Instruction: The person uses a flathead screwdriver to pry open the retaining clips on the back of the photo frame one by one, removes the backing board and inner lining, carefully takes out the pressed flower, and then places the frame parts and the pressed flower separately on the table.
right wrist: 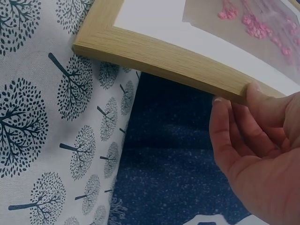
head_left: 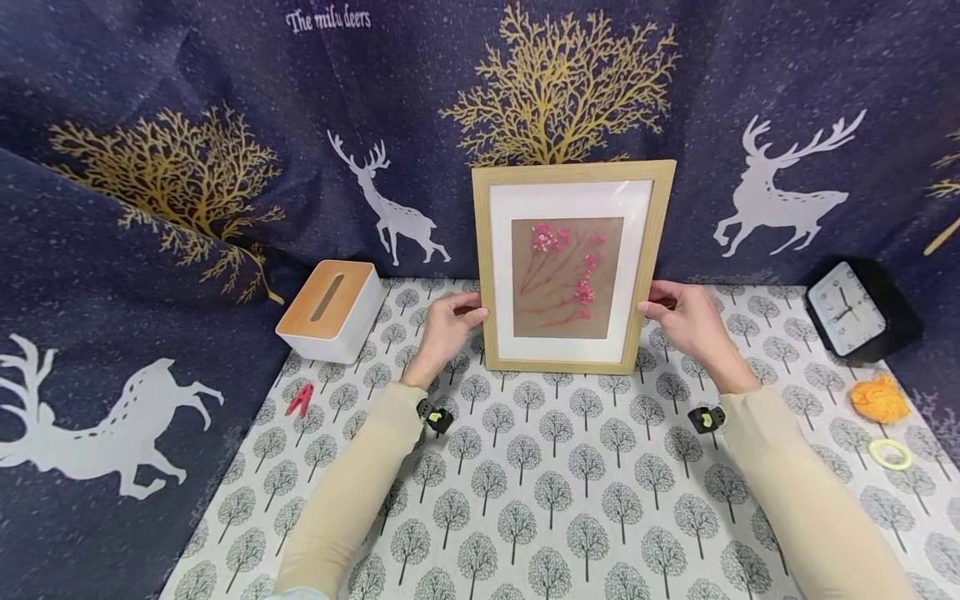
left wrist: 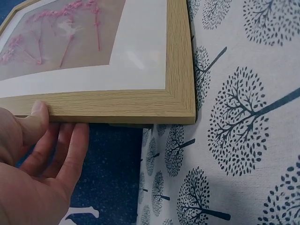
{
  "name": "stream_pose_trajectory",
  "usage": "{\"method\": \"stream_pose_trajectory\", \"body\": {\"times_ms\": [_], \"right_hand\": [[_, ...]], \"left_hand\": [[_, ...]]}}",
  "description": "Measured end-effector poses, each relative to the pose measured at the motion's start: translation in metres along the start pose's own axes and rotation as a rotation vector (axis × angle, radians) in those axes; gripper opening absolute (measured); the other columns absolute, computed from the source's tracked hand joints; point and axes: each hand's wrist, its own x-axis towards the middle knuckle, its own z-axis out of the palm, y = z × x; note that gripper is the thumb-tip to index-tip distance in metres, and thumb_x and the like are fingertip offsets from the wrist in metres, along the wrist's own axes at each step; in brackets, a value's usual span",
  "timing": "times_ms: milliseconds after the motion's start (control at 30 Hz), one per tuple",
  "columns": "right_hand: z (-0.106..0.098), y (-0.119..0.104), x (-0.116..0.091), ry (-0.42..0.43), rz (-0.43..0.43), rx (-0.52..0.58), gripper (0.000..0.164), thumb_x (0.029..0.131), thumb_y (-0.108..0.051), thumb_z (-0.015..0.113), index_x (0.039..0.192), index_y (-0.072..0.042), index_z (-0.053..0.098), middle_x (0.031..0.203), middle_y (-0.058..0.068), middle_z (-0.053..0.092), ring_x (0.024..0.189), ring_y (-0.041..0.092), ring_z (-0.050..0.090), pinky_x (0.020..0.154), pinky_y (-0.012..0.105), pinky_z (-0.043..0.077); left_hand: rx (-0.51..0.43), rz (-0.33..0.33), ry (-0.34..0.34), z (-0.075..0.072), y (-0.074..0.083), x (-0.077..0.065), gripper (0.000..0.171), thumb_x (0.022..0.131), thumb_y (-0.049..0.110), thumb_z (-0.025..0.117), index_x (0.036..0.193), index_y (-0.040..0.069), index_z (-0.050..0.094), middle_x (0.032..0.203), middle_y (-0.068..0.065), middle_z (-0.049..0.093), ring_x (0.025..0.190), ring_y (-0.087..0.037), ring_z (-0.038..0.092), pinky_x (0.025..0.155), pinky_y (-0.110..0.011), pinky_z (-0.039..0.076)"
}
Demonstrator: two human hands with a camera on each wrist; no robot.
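A picture frame [head_left: 557,360] of light wood stands upright near the back of the table, with pink pressed flowers inside a white mat. My left hand [head_left: 448,329] pinches its left side, thumb on the front and fingers behind, as the left wrist view shows with the hand [left wrist: 44,159] at the wooden edge. On the opposite side my right hand [head_left: 692,321] grips the frame the same way; in the right wrist view the thumb of that hand [right wrist: 262,145] lies on the front. The frame's lower edge is at the tablecloth.
A white tissue box [head_left: 352,321] with a wooden lid sits at the back left, a red clip [head_left: 300,400] in front of it. To the right are a black clock [head_left: 888,321], an orange crumpled thing [head_left: 879,400] and a pale yellow ring [head_left: 890,454]. A dark blue deer-print curtain [head_left: 600,83] hangs behind.
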Motion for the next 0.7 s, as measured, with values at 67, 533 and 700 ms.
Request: {"method": "stream_pose_trajectory", "body": {"times_ms": [67, 533, 700], "right_hand": [[-0.0007, -0.0015, -0.0018, 0.017, -0.015, -0.013, 0.030, 0.105, -0.012, 0.071, 0.130, 0.005, 0.074, 0.113, 0.027, 0.080, 0.080, -0.016, 0.053, 0.072, 0.005, 0.043], [0.0036, -0.0071, -0.0053, 0.095, -0.043, -0.068, 0.019, 0.103, -0.012, 0.075, 0.115, 0.002, 0.079, 0.101, 0.023, 0.081, 0.081, 0.004, 0.063, 0.068, 0.013, 0.043], [0.0062, -0.0070, -0.0079, 0.110, -0.060, -0.081, 0.015, 0.103, -0.012, 0.075, 0.109, 0.001, 0.079, 0.097, 0.022, 0.081, 0.075, 0.003, 0.060, 0.066, 0.017, 0.042]], "left_hand": [[0.013, 0.010, 0.011, -0.0006, 0.0014, -0.0004, 0.032, 0.098, -0.002, 0.077, 0.129, -0.010, 0.074, 0.122, -0.030, 0.074, 0.084, -0.004, 0.068, 0.081, -0.017, 0.066], [0.047, 0.081, 0.042, -0.0081, 0.0049, -0.0005, 0.028, 0.099, 0.004, 0.078, 0.125, -0.006, 0.078, 0.122, -0.028, 0.079, 0.099, -0.028, 0.081, 0.091, -0.036, 0.070], [0.036, 0.066, 0.029, -0.0100, 0.0027, -0.0031, 0.029, 0.100, 0.006, 0.078, 0.127, -0.006, 0.077, 0.124, -0.028, 0.078, 0.100, -0.027, 0.081, 0.084, -0.020, 0.066]]}}
